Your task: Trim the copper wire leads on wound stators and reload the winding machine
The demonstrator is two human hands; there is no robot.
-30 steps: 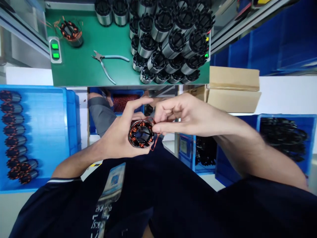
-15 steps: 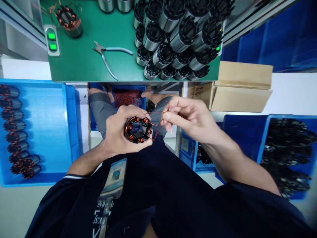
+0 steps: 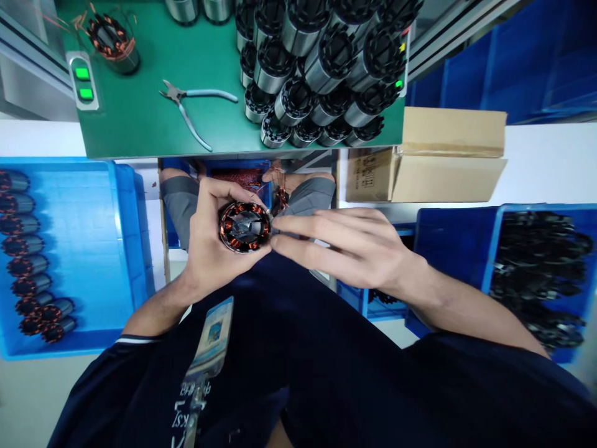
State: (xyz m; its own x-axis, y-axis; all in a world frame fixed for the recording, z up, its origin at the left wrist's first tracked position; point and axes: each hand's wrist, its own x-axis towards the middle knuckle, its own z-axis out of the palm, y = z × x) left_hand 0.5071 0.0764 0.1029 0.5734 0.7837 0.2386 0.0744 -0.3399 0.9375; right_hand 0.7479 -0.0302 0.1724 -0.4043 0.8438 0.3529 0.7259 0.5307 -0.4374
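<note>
My left hand [image 3: 205,233] is wrapped round a motor stator [image 3: 245,228], its open end with the ring of copper windings facing up. From the right, my right hand [image 3: 349,246] reaches across with forefinger and thumb closed at the stator's right rim. Whatever lies between those fingertips is too small and blurred to name. Just beyond the rim, some copper wire [image 3: 281,199] shows in front of my knee. Diagonal cutters [image 3: 176,93] with light blue handles lie spread on the green bench [image 3: 140,127].
Several stator cores [image 3: 295,99] stand stacked on the bench, and a wound stator [image 3: 114,43] with loose wire ends is at its far left. A blue bin [image 3: 93,249] at left holds wound stators. At right are a cardboard box [image 3: 448,171] and a bin of black parts [image 3: 541,274].
My right hand has moved left from the loose wire ends to the stator's rim, fingers now straighter. The stator has shifted slightly left and up in view. The whole view has shifted a little.
</note>
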